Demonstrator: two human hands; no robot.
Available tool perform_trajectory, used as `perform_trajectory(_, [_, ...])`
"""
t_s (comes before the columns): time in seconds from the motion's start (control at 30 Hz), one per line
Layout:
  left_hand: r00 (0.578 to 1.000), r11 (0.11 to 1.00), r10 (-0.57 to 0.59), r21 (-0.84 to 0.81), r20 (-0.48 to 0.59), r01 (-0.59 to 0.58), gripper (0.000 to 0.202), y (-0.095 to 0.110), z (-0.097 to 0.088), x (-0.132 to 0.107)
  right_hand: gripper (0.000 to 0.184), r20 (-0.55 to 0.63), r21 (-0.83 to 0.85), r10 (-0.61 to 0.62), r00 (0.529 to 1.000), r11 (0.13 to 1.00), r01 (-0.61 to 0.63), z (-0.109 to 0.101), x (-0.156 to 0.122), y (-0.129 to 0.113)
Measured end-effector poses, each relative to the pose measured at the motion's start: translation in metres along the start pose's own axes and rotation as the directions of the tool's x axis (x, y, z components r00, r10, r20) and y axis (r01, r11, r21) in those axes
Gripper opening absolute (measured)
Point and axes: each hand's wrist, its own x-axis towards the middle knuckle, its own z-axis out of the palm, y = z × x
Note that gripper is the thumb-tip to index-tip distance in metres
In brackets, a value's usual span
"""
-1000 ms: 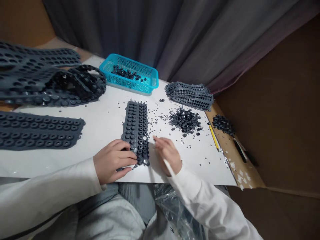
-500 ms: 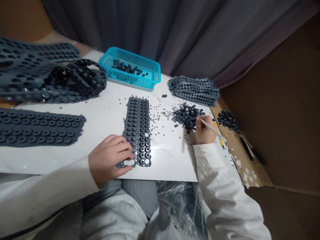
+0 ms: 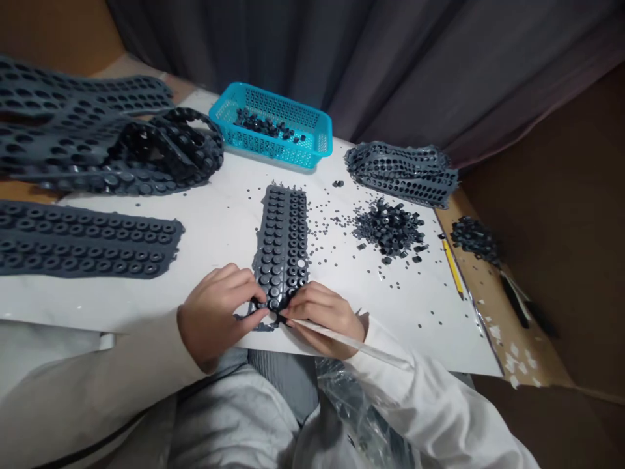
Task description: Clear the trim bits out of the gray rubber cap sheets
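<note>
Grey strip point(image 3: 274, 238): near end between left hand point(image 3: 221, 314) pinching it, right hand point(image 3: 328, 318) pinching stick point(image 3: 349, 339).

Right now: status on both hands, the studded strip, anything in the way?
Left hand at near end of dark studded strip. Right hand there too, gripping thin white tool. Small dark parts piled right of strip, apart from it.

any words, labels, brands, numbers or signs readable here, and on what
No text can be read anywhere in view.
Turquoise basket and dark grey studded sheet: no lettering visible.
Yellow pencil-like tool: too small to tell if anything is printed.
Small dark mark by the clear plastic: too small to tell.
</note>
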Motion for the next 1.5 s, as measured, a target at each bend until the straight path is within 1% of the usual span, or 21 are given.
perform_trajectory(0.13, [0.999,0.996,-0.045,-0.078,0.0,0.045,0.01,-0.002,0.004,0.001,0.01,0.012,-0.073,-0.044,0.999,0.996,0.045,-0.002,-0.004,0.005])
perform_trajectory(0.23, [0.999,0.993,-0.051,-0.108,0.015,0.052,0.009,-0.003,0.003,0.002,0.011,0.018,-0.098,-0.055,0.998,0.994,0.057,-0.003,-0.006,0.005])
perform_trajectory(0.3, [0.998,0.991,-0.05,-0.119,0.023,0.053,0.01,-0.003,0.003,0.002,0.013,0.035,-0.116,-0.061,0.998,0.991,0.065,-0.004,-0.005,0.004])
perform_trajectory(0.37, [0.998,0.99,-0.054,-0.126,0.03,0.058,0.01,-0.003,0.003,0.002,0.01,0.07,-0.171,-0.082,0.994,0.981,0.093,-0.004,-0.003,0.004])
perform_trajectory(0.47, [0.996,0.989,-0.077,-0.126,0.042,0.082,0.009,-0.004,0.004,0.003,0.004,0.142,-0.304,-0.182,0.973,0.927,0.218,-0.005,0.002,0.004])
perform_trajectory(0.53, [0.993,0.986,-0.103,-0.127,0.064,0.11,0.01,-0.004,0.005,0.003,0.008,0.176,-0.381,-0.259,0.95,0.872,0.308,-0.003,0.006,0.004])
perform_trajectory(0.57, [0.99,0.984,-0.116,-0.125,0.076,0.125,0.01,-0.004,0.005,0.004,0.011,0.174,-0.412,-0.286,0.942,0.848,0.333,-0.002,0.007,0.004])
perform_trajectory(0.63, [0.985,0.982,-0.135,-0.117,0.104,0.147,0.012,-0.004,0.004,0.005,0.016,0.141,-0.473,-0.302,0.943,0.816,0.332,0.0,0.009,0.005])
perform_trajectory(0.73, [0.98,0.982,-0.149,-0.098,0.131,0.163,0.015,-0.004,0.004,0.006,0.013,0.079,-0.528,-0.236,0.969,0.814,0.241,-0.004,0.01,0.009])
perform_trajectory(0.8, [0.98,0.982,-0.151,-0.097,0.131,0.164,0.017,-0.004,0.004,0.005,0.011,0.037,-0.505,-0.139,0.99,0.852,0.138,-0.011,0.009,0.012])
perform_trajectory(0.83, [0.981,0.982,-0.149,-0.1,0.125,0.162,0.018,-0.004,0.004,0.005,0.012,0.017,-0.464,-0.086,0.996,0.882,0.084,-0.015,0.009,0.013])
perform_trajectory(0.9, [0.984,0.982,-0.142,-0.112,0.109,0.154,0.018,-0.004,0.004,0.004,0.013,-0.026,-0.319,0.005,1.0,0.948,-0.013,-0.02,0.007,0.013])
perform_trajectory(0.97, [0.988,0.982,-0.131,-0.128,0.082,0.141,0.016,-0.003,0.004,0.004,0.01,-0.024,-0.13,0.065,0.998,0.989,-0.067,-0.02,0.005,0.01])
perform_trajectory(1.03, [0.991,0.981,-0.116,-0.147,0.059,0.124,0.011,-0.002,0.003,0.003,0.008,0.003,0.031,0.093,0.996,0.995,-0.093,-0.016,0.002,0.006])
perform_trajectory(1.1, [0.995,0.982,-0.09,-0.16,0.048,0.096,0.007,-0.001,0.003,0.003,0.009,0.03,0.113,0.113,0.993,0.987,-0.115,-0.01,-0.001,0.003])
perform_trajectory(1.23, [0.999,0.991,-0.042,-0.125,0.031,0.046,0.006,-0.003,0.005,0.003,0.01,0.045,0.134,0.138,0.989,0.981,-0.142,-0.003,-0.004,0.002])
perform_trajectory(1.3, [0.999,0.995,-0.029,-0.093,0.023,0.031,0.007,-0.004,0.007,0.002,0.011,0.055,0.124,0.124,0.991,0.984,-0.13,-0.002,-0.006,0.004])
perform_trajectory(1.4, [1.0,0.998,0.007,-0.059,0.02,-0.006,0.008,-0.004,0.008,0.002,0.011,0.059,0.086,0.074,0.996,0.993,-0.079,-0.003,-0.006,0.008])
perform_trajectory(1.5, [1.0,0.998,0.024,-0.064,0.013,-0.023,0.009,-0.004,0.008,0.002,0.009,0.098,-0.052,-0.016,0.995,0.998,0.022,-0.004,-0.005,0.009])
